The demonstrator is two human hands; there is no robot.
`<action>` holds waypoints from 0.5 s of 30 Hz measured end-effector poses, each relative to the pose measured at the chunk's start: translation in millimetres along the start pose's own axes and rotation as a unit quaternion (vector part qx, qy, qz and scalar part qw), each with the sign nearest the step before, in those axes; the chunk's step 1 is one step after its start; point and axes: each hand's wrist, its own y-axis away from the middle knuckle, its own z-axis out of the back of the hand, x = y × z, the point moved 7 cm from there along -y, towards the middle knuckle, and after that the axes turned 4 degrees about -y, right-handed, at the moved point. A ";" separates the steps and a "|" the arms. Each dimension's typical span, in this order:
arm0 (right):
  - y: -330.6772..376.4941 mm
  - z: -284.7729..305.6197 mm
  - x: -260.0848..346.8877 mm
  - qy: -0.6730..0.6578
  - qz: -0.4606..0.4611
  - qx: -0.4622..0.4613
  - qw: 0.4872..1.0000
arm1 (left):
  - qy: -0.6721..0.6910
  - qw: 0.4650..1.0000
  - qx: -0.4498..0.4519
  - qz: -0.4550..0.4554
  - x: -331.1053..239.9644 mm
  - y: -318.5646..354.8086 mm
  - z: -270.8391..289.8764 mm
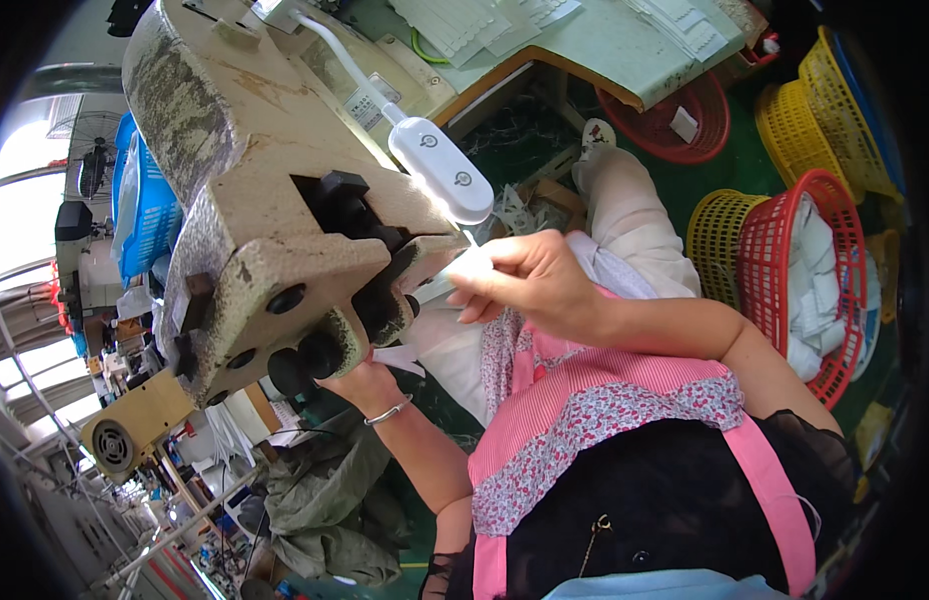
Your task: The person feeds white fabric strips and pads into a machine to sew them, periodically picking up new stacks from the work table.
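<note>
A beige industrial sewing machine (295, 240) with worn paint fills the upper left. My right hand (540, 285) is beside its head, thumb and fingertips drawn together in a pinch under the lamp's glare. Whatever they hold, if anything, is washed out. My left hand (360, 385), with a silver bracelet (389, 410) on its wrist, reaches behind the machine head, which hides its fingers. Next to it shows a white piece of cloth or paper (400, 360). A white gooseneck lamp (442, 170) hangs above my right hand.
Stacked white pieces (475, 25) lie on the green tabletop (625, 60). On the right stand a red basket (755, 260) of white pieces, yellow baskets (788, 125) and a dark red tub (720, 115). Grey-green cloth (325, 500) hangs at lower left; a blue basket (150, 210) sits beyond the machine.
</note>
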 end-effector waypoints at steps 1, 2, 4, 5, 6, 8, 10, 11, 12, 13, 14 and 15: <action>-1.1 -5.2 -4.9 -0.001 0.000 0.001 1.000 | 0.003 1.000 -0.003 -0.008 5.2 -4.0 6.0; -1.9 -10.4 -9.6 0.003 -0.004 0.006 1.000 | 0.005 1.000 -0.006 -0.017 7.8 -5.7 11.5; -3.7 -20.3 -11.9 0.006 0.001 0.017 1.000 | 0.003 1.000 -0.013 0.004 5.5 1.8 11.4; -4.3 -21.0 -14.0 0.004 0.000 0.017 1.000 | 0.001 0.999 -0.019 0.025 6.5 5.8 13.5; -5.1 -23.9 -17.3 0.005 0.002 0.024 1.000 | -0.001 0.999 -0.022 0.024 8.3 7.1 23.1; -6.5 -23.9 -19.3 0.002 0.009 0.025 1.000 | 0.018 0.997 0.011 0.078 27.0 8.7 36.9; -4.9 -21.8 -18.8 -0.013 0.011 0.023 1.000 | 0.016 0.996 0.026 0.084 30.0 13.7 36.1; -3.4 -19.6 -19.7 -0.014 0.017 0.009 1.000 | 0.016 0.995 0.039 0.090 33.3 15.4 33.1; -3.0 -19.4 -20.4 -0.005 0.018 0.016 1.000 | -0.006 0.993 -0.039 0.110 41.0 13.2 41.6; -1.9 -8.9 -16.2 0.009 0.027 0.009 1.000 | 0.002 0.994 -0.016 0.105 50.0 2.4 52.2; -0.5 -3.1 -14.5 0.021 0.060 0.026 0.998 | -0.014 0.989 -0.076 0.128 54.7 -2.3 63.4; -0.9 -2.9 -15.6 0.037 0.090 0.048 0.994 | -0.042 0.998 0.005 0.052 39.8 2.2 74.1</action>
